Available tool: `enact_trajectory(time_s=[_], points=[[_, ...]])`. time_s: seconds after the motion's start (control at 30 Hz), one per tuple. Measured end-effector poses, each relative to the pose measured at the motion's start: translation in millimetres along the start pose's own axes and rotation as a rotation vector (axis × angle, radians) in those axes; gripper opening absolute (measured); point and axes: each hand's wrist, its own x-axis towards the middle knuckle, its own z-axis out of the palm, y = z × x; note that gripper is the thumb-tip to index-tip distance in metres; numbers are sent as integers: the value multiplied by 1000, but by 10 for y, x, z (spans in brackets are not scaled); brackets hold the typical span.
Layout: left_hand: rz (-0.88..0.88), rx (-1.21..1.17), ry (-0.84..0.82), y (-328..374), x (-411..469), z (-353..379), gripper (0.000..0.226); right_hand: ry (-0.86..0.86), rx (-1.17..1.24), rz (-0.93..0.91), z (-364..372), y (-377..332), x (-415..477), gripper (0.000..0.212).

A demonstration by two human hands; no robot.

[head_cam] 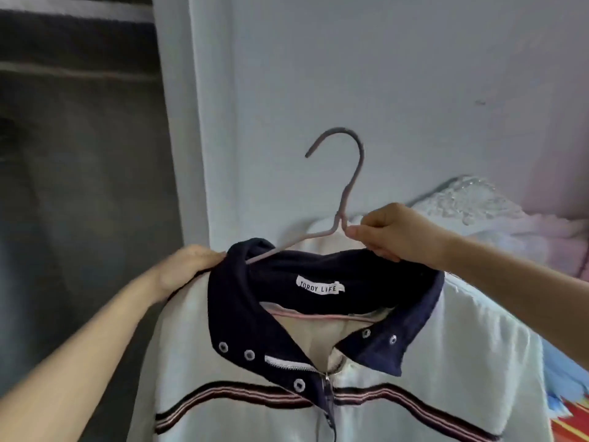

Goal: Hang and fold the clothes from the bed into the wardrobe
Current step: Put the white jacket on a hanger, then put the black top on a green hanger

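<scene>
A white jacket [223,362] with a navy collar, snap buttons and a striped chest band hangs on a pink hanger [349,186], held up in front of me. My right hand [395,232] pinches the hanger at the base of its hook. My left hand [188,266] grips the jacket's left shoulder beside the collar. The hanger's arms run inside the jacket and its lower bar shows through the open neck. The hook points left, free of any rail.
A white wardrobe panel [197,122] stands straight ahead, with a dark opening [79,154] to its left. At the right lie a bed with pale bedding [526,231], a clear crumpled plastic bag [468,199] and colourful fabric [567,403].
</scene>
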Motion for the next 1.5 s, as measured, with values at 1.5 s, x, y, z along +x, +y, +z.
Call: enact_trajectory(time_s=[1.5], points=[[-178, 1069, 542, -1169, 1115, -4419, 63, 437, 822, 252, 2159, -2772, 4598, 28]])
